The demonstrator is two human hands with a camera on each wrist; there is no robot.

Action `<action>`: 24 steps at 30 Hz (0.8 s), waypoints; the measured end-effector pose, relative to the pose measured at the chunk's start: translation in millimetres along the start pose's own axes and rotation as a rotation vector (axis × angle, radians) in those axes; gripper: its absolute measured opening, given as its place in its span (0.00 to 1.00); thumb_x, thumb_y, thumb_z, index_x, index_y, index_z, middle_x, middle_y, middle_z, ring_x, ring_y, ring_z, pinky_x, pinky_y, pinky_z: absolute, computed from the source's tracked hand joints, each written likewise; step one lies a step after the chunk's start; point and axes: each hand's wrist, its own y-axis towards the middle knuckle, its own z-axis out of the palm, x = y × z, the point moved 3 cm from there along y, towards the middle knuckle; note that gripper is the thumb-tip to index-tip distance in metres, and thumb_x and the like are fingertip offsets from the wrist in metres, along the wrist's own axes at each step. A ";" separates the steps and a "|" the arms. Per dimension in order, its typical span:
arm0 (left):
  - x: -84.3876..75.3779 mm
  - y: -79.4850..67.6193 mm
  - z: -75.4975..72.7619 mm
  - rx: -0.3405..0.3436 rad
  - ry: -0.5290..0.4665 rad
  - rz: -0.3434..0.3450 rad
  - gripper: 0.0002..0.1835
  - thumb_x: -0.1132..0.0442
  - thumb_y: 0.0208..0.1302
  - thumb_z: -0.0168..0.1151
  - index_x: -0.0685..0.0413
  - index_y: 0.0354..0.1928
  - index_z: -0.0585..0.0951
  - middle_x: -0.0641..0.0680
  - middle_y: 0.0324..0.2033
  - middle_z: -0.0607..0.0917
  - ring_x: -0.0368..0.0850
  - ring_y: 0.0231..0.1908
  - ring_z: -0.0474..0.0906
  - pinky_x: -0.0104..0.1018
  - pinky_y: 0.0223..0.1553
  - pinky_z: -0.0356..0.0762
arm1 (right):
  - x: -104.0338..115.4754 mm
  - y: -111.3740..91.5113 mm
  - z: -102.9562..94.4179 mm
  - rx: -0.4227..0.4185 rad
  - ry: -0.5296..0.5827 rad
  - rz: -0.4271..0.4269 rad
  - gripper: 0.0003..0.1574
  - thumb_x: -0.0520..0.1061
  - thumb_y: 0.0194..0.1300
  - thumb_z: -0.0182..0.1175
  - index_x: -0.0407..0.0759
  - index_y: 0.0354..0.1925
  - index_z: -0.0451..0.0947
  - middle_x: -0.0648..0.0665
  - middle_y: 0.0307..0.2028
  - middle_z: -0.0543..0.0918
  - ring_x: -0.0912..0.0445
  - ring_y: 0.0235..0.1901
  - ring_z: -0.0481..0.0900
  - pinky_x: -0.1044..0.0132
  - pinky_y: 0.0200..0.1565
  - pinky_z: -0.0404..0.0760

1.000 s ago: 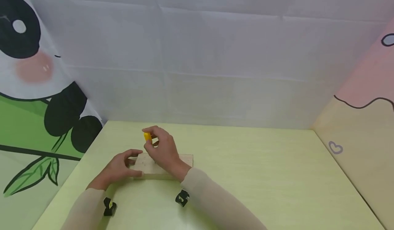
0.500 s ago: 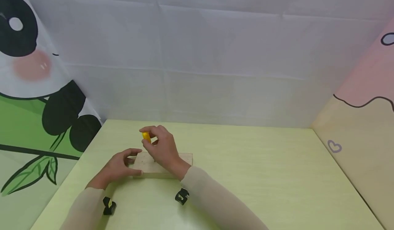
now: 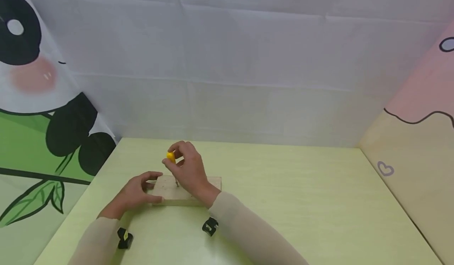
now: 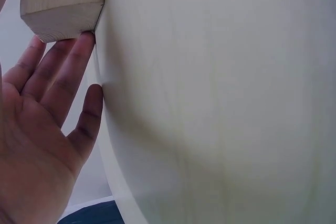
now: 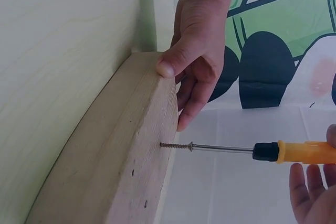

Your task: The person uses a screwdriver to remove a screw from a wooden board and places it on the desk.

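My right hand [image 3: 191, 170] holds a screwdriver [image 3: 171, 156] by its yellow handle, thumb and fingers around it. In the right wrist view the thin metal shaft runs from the handle's black collar to the head of a screw [image 5: 176, 145]. The screw's point is at the face of a wooden block [image 3: 170, 195], and most of its thread shows outside the wood. My left hand [image 3: 134, 192] grips the block's left end, thumb on the near edge and fingers at the end and far side. Part of the block is hidden behind my right hand and wrist.
The block lies on a pale yellow table [image 3: 301, 202]. A few small dark holes or marks dot its face. Behind the table hangs a white cloth [image 3: 248, 60], with printed cartoon panels at left and right. Black camera mounts [image 3: 210, 226] sit by both wrists.
My right fingers have shifted around the yellow handle, the index finger moving to the right and upward. The screwdriver stays over the screw. My left hand keeps its grip on the block.
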 end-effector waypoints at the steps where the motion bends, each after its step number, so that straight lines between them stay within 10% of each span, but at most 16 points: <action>1: 1.0 -0.3 0.8 0.000 -0.002 0.000 0.46 0.45 0.43 0.78 0.50 0.65 0.70 0.60 0.62 0.74 0.61 0.56 0.77 0.55 0.53 0.78 | 0.0 -0.6 -0.5 -0.002 -0.014 0.001 0.13 0.46 0.63 0.64 0.47 0.45 0.74 0.50 0.40 0.78 0.64 0.38 0.77 0.78 0.39 0.80; 24: 2.2 0.8 -1.2 0.006 0.009 0.015 0.46 0.45 0.44 0.77 0.50 0.66 0.69 0.61 0.63 0.73 0.62 0.56 0.77 0.55 0.53 0.79 | 0.0 2.2 -2.4 0.061 0.034 -0.015 0.14 0.38 0.65 0.59 0.46 0.50 0.76 0.49 0.43 0.81 0.64 0.39 0.80 0.76 0.39 0.82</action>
